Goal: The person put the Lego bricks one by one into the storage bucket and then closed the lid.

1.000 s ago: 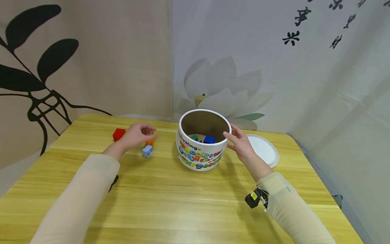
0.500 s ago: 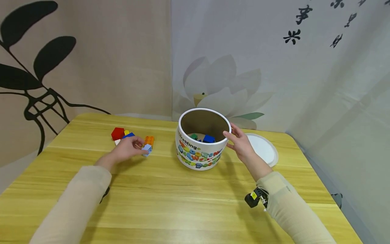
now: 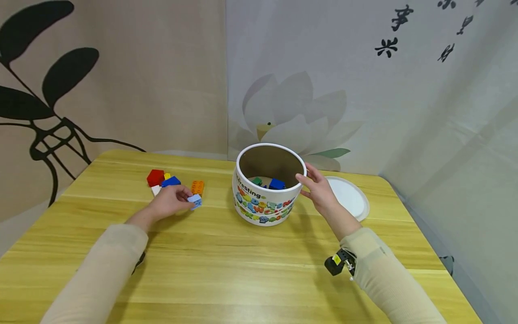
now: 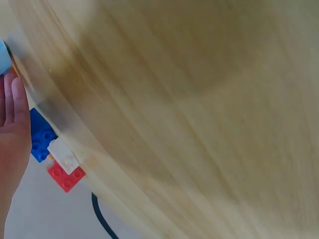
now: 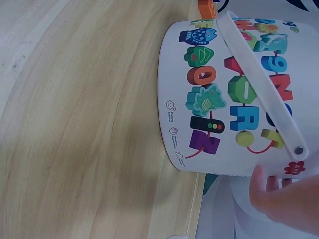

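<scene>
Head view: the hands are apart; the left hand (image 3: 171, 200) pinches a light-blue block (image 3: 196, 200) beside an orange block (image 3: 197, 187), left of a white bucket (image 3: 263, 206) printed "…resting", whose rim the right hand (image 3: 320, 191) holds. Dark characters (image 3: 387, 47) on the backdrop include 兴.

Left wrist view: a blue block (image 4: 41, 135), white block (image 4: 63, 154) and red block (image 4: 64, 178) lie nearby.

Right wrist view: colourful print shows "N" and "R".
</scene>
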{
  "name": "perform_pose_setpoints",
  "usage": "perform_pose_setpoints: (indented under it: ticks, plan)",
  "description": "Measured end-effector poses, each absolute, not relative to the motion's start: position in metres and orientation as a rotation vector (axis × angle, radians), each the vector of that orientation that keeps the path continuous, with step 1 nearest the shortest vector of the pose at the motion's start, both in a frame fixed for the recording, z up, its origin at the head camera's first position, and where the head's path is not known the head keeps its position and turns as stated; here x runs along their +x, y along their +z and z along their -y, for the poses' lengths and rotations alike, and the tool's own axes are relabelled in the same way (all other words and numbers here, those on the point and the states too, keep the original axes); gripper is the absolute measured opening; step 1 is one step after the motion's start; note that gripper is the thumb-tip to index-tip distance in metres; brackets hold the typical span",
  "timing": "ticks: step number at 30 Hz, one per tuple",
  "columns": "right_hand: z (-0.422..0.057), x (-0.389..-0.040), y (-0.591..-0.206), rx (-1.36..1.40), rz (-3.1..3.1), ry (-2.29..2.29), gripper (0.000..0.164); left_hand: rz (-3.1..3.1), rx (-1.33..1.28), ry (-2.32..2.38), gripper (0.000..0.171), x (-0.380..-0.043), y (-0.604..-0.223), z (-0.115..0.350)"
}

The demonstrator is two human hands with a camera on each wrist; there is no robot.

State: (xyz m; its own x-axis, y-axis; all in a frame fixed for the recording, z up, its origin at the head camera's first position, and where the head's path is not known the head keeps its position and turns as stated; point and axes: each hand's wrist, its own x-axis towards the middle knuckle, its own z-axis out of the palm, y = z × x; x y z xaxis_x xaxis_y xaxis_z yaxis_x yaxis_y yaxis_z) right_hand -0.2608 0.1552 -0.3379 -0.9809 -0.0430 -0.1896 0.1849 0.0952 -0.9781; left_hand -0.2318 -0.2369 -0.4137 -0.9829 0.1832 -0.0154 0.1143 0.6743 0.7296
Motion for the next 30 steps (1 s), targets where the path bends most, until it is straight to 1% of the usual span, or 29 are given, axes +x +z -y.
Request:
perform_pose_setpoints:
  ticks: [6,13,20,30]
  plan:
    - [-0.154,-0.26,-0.336,0.15,-2.188,-2.004,0.06,-2.8,0.254,1.218,0.03,-0.23,-0.406,0.24]
    - [-0.154,-0.259,-0.336,0.155,-2.187,-2.005,0.061,-2.75,0.215,1.274,0.033,-0.229,-0.384,0.24]
    - [-0.155,-0.26,-0.337,0.135,-2.181,-2.01,0.061,-2.791,0.204,1.221,0.031,-0.236,-0.363,0.237]
    - [-0.155,-0.26,-0.337,0.111,-2.177,-2.008,0.062,-2.82,0.229,1.208,0.031,-0.245,-0.33,0.227]
